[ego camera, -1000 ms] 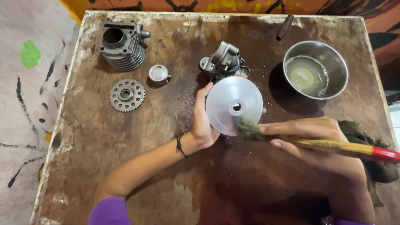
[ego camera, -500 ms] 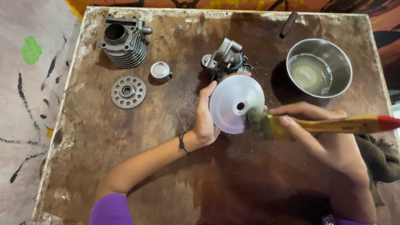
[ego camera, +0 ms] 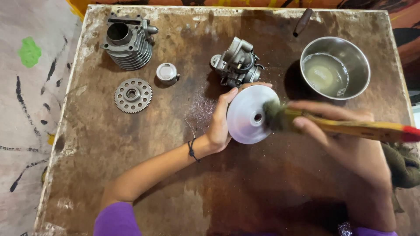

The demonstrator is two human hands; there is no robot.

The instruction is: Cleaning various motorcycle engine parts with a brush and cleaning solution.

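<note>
My left hand [ego camera: 221, 124] grips a round silvery metal disc [ego camera: 249, 116] with a centre hole, held tilted just above the brown table [ego camera: 144, 175]. My right hand [ego camera: 337, 131] holds a paintbrush [ego camera: 350, 127] with a yellow handle and a red end. Its dark bristles touch the disc's right side near the hole. The right hand is blurred by motion.
At the back right stands a steel bowl [ego camera: 356, 59] of cloudy liquid. A carburettor [ego camera: 237, 63] sits just behind the disc. A finned cylinder [ego camera: 127, 43], a small piston [ego camera: 166, 72] and a toothed gear [ego camera: 133, 95] lie at the left. A dark rag [ego camera: 404, 166] lies at the right edge.
The brush has moved from the disc's lower edge up to its right side near the hole. The left hand still holds the disc, now tilted a little more.
</note>
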